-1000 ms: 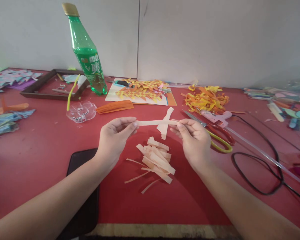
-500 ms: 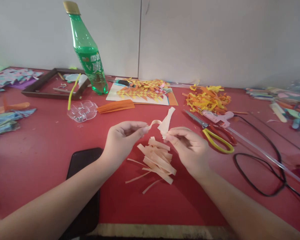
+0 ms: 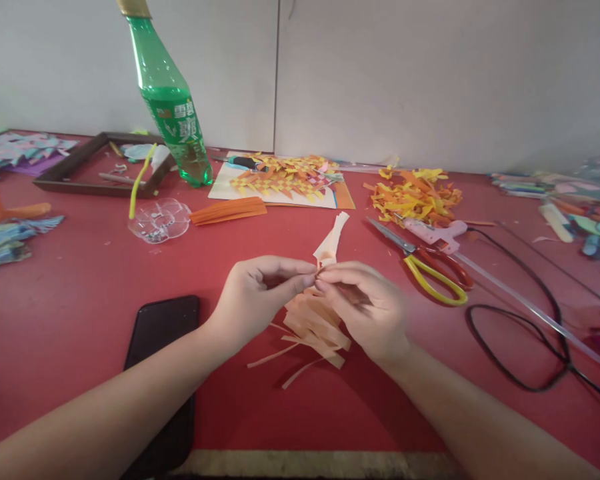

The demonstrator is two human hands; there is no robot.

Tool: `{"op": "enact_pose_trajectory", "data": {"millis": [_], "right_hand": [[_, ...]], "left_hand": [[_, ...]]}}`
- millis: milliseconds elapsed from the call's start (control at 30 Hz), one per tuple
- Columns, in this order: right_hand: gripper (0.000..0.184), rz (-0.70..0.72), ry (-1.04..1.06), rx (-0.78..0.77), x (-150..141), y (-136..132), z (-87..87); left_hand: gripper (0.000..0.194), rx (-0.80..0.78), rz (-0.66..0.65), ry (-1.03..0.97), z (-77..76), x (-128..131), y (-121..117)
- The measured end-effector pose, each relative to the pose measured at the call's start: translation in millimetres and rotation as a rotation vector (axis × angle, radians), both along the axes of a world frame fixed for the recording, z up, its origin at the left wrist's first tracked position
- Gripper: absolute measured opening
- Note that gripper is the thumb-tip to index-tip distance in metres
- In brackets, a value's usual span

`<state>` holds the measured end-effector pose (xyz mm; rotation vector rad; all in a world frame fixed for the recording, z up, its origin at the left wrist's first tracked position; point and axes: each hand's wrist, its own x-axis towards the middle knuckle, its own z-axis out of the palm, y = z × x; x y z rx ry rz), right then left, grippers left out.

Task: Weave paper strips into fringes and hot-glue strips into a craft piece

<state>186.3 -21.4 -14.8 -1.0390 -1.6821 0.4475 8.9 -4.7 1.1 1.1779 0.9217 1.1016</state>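
Note:
My left hand [image 3: 267, 293] and my right hand [image 3: 367, 303] meet fingertip to fingertip in front of me, both pinching one cream paper strip piece [image 3: 331, 240]. Its wider end stands up above the fingers, and a small loop shows at its base; the pinched part is mostly covered by the fingertips. Below the hands a loose pile of cream paper strips [image 3: 317, 327] lies on the red table [image 3: 280, 407], partly covered by the fingers. A black phone [image 3: 165, 327] lies partly under my left forearm.
Scissors [image 3: 430, 277] and a pink glue gun [image 3: 437, 235] with a black cord lie at right. Cut orange and yellow paper [image 3: 415, 197] sits behind. A green bottle [image 3: 173, 113], a dark frame [image 3: 75, 180], a clear dish [image 3: 161, 220] and orange strips [image 3: 229, 210] stand at back left.
My left hand has moved right to meet the right hand. The strip's arched part between them has closed into a small loop. The view has shifted slightly.

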Motion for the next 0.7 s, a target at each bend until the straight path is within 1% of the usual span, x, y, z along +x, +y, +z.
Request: {"op": "enact_pose_trajectory", "data": {"millis": [100,300,367,433,533,600,667,700], "right_hand": [[0.014,-0.020,-0.042,0.041,0.2,0.7,-0.8],[0.025,0.013,-0.075,0.108,-0.9,0.3,2.5],[0.028,0.015,-0.088,0.121,-0.6,0.0,4.1],[0.031,0.023,-0.096,0.112,0.5,-0.5,4.0],[0.033,0.064,-0.086,0.073,2.3,-1.4,1.2],[0.034,0.103,-0.079,0.053,2.2,-1.7,0.0],[0.034,0.106,-0.094,0.085,1.4,-1.0,0.3],[0.033,0.088,-0.112,0.125,1.2,0.0,0.7]], "left_hand": [[0.010,-0.008,0.003,0.006,1.7,-0.5,0.5],[0.016,-0.031,0.043,0.057,1.8,-2.7,1.5],[0.019,-0.019,0.038,0.050,1.2,-3.3,0.2],[0.021,0.029,0.045,0.073,1.0,-3.3,-2.0],[0.017,0.117,0.096,0.173,2.1,-2.2,-5.8],[0.012,0.145,0.144,0.240,2.9,-1.3,-7.3],[0.009,0.141,0.170,0.262,2.9,-0.9,-7.3],[0.009,0.130,0.171,0.254,2.6,-1.1,-6.8]]}}
